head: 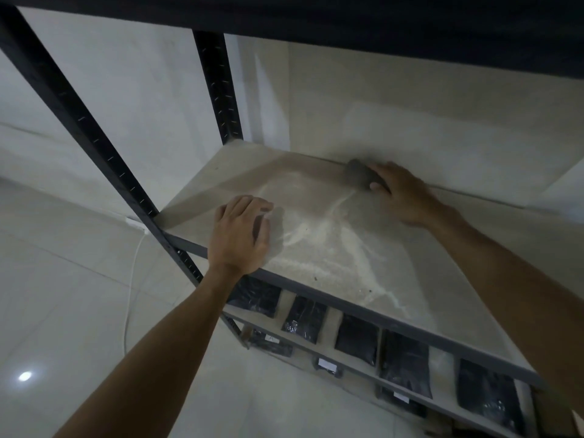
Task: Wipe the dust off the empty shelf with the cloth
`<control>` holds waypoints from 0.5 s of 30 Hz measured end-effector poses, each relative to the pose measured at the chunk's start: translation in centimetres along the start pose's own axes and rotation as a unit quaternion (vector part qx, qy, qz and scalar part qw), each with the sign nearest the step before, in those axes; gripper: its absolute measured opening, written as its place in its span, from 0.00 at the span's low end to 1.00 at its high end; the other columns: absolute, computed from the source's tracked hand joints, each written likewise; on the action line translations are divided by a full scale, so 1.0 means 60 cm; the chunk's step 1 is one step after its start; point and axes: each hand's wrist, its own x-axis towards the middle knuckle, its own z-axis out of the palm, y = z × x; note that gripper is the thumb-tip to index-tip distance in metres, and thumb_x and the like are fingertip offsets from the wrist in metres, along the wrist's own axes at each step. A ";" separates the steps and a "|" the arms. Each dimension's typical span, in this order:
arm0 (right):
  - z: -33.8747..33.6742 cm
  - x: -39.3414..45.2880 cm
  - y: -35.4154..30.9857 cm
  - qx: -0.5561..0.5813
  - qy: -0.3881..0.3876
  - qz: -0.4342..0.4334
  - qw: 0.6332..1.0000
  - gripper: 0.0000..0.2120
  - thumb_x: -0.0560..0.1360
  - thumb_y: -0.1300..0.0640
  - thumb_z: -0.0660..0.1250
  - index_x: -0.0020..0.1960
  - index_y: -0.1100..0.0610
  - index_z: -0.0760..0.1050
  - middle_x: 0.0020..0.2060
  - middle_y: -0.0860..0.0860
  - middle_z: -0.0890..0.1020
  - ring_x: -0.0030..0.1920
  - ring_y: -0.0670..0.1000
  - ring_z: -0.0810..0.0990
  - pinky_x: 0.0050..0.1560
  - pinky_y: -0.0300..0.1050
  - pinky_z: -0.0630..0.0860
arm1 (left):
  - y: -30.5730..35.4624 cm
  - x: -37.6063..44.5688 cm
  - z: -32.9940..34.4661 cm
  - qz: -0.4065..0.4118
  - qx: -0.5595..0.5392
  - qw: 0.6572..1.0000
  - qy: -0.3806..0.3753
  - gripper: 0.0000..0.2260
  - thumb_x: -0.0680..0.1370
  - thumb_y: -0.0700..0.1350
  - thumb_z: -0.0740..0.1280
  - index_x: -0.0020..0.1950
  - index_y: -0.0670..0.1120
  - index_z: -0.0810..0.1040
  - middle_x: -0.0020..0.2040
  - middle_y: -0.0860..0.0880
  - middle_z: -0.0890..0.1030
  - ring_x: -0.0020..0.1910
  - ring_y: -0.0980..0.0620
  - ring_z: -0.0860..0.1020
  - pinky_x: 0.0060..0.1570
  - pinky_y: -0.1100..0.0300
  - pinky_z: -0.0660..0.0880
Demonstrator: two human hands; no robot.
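Right hand (401,192): reaches deep over the shelf board, fingers and thumb curled round a dark grey cloth (358,176), gripping it. Cloth bunched into a wad, lying on the board at its back edge, against the pale rear wall (442,121).

Left hand (241,233): holds nothing, fingers bent loosely; palm and heel rest on the board near its front left corner, fingertips down on the surface.

Shelf (331,248): pale board, grey metal front rim. Dust lies across the middle in whitish streaks and curved trails between the two hands; a few dark specks near the front edge.

Frame: black slotted uprights, one at the front left (94,143), one at the rear left (219,90); underside of a dark upper shelf (379,23) overhead.

Lower shelf (330,317): row of black plastic-wrapped packets (357,339) lying flat side by side; further labelled packets on the tier beneath.

Floor: light tiles (63,311), a white cable (131,279) trailing down beside the front upright.
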 end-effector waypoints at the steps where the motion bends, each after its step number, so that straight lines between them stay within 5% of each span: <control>1: 0.005 -0.013 -0.012 0.007 -0.001 -0.031 0.999 0.23 0.83 0.50 0.57 0.75 0.58 0.68 0.66 0.60 0.75 0.65 0.63 0.75 0.63 0.56 0.73 | 0.000 -0.001 0.000 0.001 0.001 1.000 0.000 0.16 0.80 0.52 0.55 0.59 0.49 0.78 0.58 0.52 0.80 0.62 0.51 0.75 0.61 0.53 0.67; 5: 0.015 -0.075 -0.062 0.018 -0.051 -0.148 0.988 0.23 0.84 0.48 0.55 0.77 0.53 0.66 0.66 0.53 0.75 0.64 0.54 0.73 0.60 0.46 0.71 | -0.001 0.002 -0.002 0.003 -0.004 1.000 -0.002 0.15 0.80 0.51 0.55 0.58 0.49 0.78 0.57 0.51 0.80 0.61 0.51 0.75 0.60 0.53 0.67; 9: -0.009 -0.081 -0.074 0.028 -0.078 -0.213 0.973 0.18 0.84 0.50 0.57 0.73 0.50 0.69 0.57 0.46 0.75 0.55 0.48 0.75 0.50 0.46 0.74 | 0.001 0.002 -0.003 -0.002 -0.005 1.000 -0.007 0.14 0.79 0.51 0.56 0.58 0.49 0.78 0.57 0.52 0.81 0.61 0.51 0.75 0.59 0.52 0.68; 15: -0.006 0.026 -0.024 -0.004 0.020 -0.030 0.999 0.22 0.84 0.51 0.59 0.77 0.53 0.66 0.69 0.56 0.73 0.67 0.59 0.73 0.63 0.54 0.71 | 0.004 0.001 -0.006 -0.011 -0.017 1.000 -0.010 0.14 0.80 0.52 0.58 0.57 0.48 0.78 0.56 0.51 0.81 0.58 0.50 0.77 0.60 0.47 0.72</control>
